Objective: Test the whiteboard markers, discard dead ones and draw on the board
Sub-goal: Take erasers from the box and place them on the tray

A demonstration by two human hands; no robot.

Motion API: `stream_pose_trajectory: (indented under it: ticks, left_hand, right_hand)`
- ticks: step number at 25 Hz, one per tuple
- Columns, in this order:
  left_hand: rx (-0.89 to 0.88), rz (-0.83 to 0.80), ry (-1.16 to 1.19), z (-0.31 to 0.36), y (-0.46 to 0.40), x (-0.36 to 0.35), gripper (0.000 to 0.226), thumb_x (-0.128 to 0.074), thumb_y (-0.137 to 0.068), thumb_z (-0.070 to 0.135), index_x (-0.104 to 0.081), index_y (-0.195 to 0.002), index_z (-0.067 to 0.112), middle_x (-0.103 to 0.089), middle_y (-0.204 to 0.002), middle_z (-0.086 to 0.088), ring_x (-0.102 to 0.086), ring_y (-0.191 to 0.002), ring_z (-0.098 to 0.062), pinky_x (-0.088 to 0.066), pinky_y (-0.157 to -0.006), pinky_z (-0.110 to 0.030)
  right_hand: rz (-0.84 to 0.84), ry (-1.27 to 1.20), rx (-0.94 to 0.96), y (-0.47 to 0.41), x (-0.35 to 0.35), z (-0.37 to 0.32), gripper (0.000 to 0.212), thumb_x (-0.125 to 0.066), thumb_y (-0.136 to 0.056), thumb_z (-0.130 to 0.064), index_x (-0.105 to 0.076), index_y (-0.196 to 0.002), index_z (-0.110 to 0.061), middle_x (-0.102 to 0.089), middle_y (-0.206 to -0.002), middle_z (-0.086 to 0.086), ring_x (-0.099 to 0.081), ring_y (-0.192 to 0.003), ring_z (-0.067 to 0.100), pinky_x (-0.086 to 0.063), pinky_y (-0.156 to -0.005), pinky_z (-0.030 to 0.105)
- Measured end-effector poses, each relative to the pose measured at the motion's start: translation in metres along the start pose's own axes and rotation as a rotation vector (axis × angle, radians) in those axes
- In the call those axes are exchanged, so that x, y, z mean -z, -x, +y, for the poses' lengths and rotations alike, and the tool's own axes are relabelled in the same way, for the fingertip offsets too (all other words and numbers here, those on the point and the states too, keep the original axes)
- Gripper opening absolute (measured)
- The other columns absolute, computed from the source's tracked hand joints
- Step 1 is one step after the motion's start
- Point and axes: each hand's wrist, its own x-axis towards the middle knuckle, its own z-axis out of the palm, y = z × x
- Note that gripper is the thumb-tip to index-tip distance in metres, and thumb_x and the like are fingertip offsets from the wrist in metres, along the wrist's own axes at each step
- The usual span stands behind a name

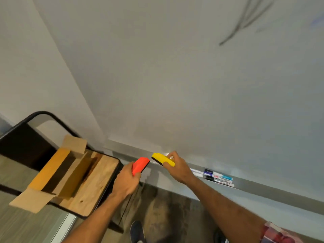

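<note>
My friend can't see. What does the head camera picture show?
A person's left hand holds a red eraser and the right hand a yellow eraser, at a whiteboard ledge where markers lie. A cardboard box sits left.

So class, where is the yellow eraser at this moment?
In the head view, the yellow eraser is held in the right hand, just above the whiteboard's tray, right of the red eraser.

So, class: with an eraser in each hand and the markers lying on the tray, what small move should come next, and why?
Probably set the yellow eraser down on the tray. Both the right hand and left hand are full, so neither can lift the markers for testing.
</note>
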Motion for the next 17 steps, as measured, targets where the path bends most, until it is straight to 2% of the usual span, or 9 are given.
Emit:
stream_pose_trajectory:
  ticks: [4, 6, 9, 11, 13, 15, 17]
  left_hand:
    - [-0.120, -0.021, 0.007, 0.069, 0.014, -0.033, 0.042, -0.058, -0.089, 0.028, -0.054, -0.131, 0.022, -0.062, -0.119, -0.002, -0.061, -0.100, -0.026, -0.045, -0.082, -0.034]
    - [-0.180, -0.054, 0.017, 0.098, 0.019, -0.051, 0.043, -0.059, -0.091, 0.027, -0.054, -0.133, 0.022, -0.064, -0.120, -0.003, -0.059, -0.098, -0.021, -0.044, -0.082, -0.032]
    - [-0.274, -0.148, 0.009, 0.134, 0.022, -0.078, 0.045, -0.063, -0.088, 0.035, -0.053, -0.132, 0.028, -0.066, -0.116, 0.001, -0.060, -0.092, -0.015, -0.052, -0.082, -0.033]
    - [-0.323, -0.233, -0.014, 0.156, 0.020, -0.096, 0.050, -0.065, -0.084, 0.038, -0.052, -0.131, 0.030, -0.065, -0.112, 0.003, -0.062, -0.090, -0.016, -0.054, -0.079, -0.034]
    - [-0.375, -0.307, -0.049, 0.177, 0.014, -0.115, 0.057, -0.068, -0.078, 0.039, -0.050, -0.132, 0.031, -0.064, -0.114, 0.006, -0.062, -0.091, -0.017, -0.052, -0.078, -0.032]
    - [-0.420, -0.364, -0.070, 0.194, 0.010, -0.135, 0.060, -0.068, -0.072, 0.039, -0.048, -0.129, 0.036, -0.065, -0.112, 0.008, -0.062, -0.090, -0.018, -0.052, -0.076, -0.033]
    - [-0.467, -0.390, -0.113, 0.211, 0.007, -0.158, 0.058, -0.070, -0.071, 0.036, -0.048, -0.125, 0.035, -0.065, -0.109, 0.006, -0.062, -0.090, -0.020, -0.051, -0.073, -0.033]
  right_hand:
    - [0.069, -0.027, -0.011, 0.028, 0.064, 0.041, 0.036, -0.064, -0.082, -0.050, -0.045, -0.110, -0.035, -0.060, -0.101, -0.003, -0.060, -0.086, 0.020, -0.046, -0.066, 0.033]
    - [0.111, -0.044, -0.047, 0.040, 0.089, 0.062, 0.038, -0.065, -0.082, -0.051, -0.046, -0.112, -0.036, -0.061, -0.105, -0.002, -0.061, -0.090, 0.021, -0.049, -0.069, 0.033]
    - [0.153, -0.105, -0.104, 0.057, 0.118, 0.090, 0.049, -0.067, -0.078, -0.054, -0.047, -0.119, -0.035, -0.060, -0.108, 0.001, -0.062, -0.092, 0.022, -0.054, -0.074, 0.034]
    - [0.193, -0.134, -0.131, 0.069, 0.138, 0.108, 0.053, -0.073, -0.080, -0.042, -0.052, -0.126, -0.028, -0.060, -0.107, 0.002, -0.060, -0.091, 0.020, -0.050, -0.075, 0.028]
    - [0.248, -0.142, -0.181, 0.080, 0.158, 0.124, 0.049, -0.075, -0.080, -0.031, -0.058, -0.125, -0.025, -0.062, -0.108, -0.001, -0.060, -0.093, 0.017, -0.047, -0.074, 0.025]
    - [0.278, -0.121, -0.218, 0.093, 0.176, 0.146, 0.046, -0.077, -0.078, -0.029, -0.061, -0.121, -0.025, -0.063, -0.106, -0.005, -0.060, -0.095, 0.015, -0.047, -0.074, 0.025]
    - [0.309, -0.094, -0.252, 0.105, 0.194, 0.174, 0.052, -0.081, -0.075, -0.028, -0.061, -0.123, -0.025, -0.061, -0.108, -0.007, -0.059, -0.099, 0.015, -0.045, -0.078, 0.026]
